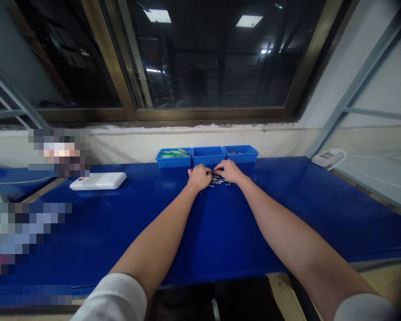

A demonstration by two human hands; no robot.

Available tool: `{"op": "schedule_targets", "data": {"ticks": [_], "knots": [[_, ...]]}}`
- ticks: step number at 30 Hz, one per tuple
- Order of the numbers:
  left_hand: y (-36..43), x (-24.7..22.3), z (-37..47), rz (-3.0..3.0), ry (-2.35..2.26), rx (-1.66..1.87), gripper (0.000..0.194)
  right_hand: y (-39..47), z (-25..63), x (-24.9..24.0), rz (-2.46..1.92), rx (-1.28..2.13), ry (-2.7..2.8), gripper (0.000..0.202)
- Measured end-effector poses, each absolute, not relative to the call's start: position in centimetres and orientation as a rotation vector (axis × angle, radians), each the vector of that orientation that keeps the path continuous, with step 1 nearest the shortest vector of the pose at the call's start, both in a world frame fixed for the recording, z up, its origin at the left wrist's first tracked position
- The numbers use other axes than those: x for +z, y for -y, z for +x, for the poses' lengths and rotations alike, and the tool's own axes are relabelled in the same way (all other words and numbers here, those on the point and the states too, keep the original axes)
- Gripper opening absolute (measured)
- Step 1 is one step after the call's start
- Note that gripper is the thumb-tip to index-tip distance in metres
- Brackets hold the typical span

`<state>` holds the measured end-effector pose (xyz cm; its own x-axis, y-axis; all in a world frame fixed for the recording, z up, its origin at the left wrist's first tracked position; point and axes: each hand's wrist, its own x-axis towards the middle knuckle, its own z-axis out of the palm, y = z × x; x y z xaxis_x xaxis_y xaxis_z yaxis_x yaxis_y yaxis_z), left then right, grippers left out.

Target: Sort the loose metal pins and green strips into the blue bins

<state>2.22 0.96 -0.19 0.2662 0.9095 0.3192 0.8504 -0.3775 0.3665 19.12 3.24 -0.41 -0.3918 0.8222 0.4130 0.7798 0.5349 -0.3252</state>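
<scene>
A loose pile of small, thin, shiny metal pieces (pixel 218 180), possibly screws, lies on the blue tabletop. My left hand (pixel 199 177) rests at the pile's left edge with its fingers curled inward. From the other side, my right hand (pixel 230 171) reaches over the pile, thumb and fingers drawn together in a pinch. The fingertips of both hands nearly meet above the far part of the pile. Whatever lies between them is too small to make out. Just behind the hands stand a middle blue bin (pixel 208 161) and a right blue bin (pixel 242 158) with small pieces in it.
A left blue bin (pixel 174 163) contains green and white packets. Farther left on the blue tabletop (pixel 127 232) lies a white oblong device (pixel 102 181). A white power strip (pixel 328 157) with a cable sits by the metal frame at right. A window and wall rise behind.
</scene>
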Motion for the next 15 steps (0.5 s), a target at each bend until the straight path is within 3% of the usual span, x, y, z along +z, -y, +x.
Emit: {"op": "schedule_targets", "data": {"ticks": [9, 15], "knots": [[-0.8, -0.2, 2.1, 2.403, -1.566, 0.933, 0.025, -2.7, 18.9, 0.0, -1.377, 0.125, 2.151, 0.019], [-0.6, 0.0, 2.0, 2.421, -1.493, 1.03, 0.02, -2.0, 18.8, 0.6, -1.367, 0.241, 2.08, 0.036]]}}
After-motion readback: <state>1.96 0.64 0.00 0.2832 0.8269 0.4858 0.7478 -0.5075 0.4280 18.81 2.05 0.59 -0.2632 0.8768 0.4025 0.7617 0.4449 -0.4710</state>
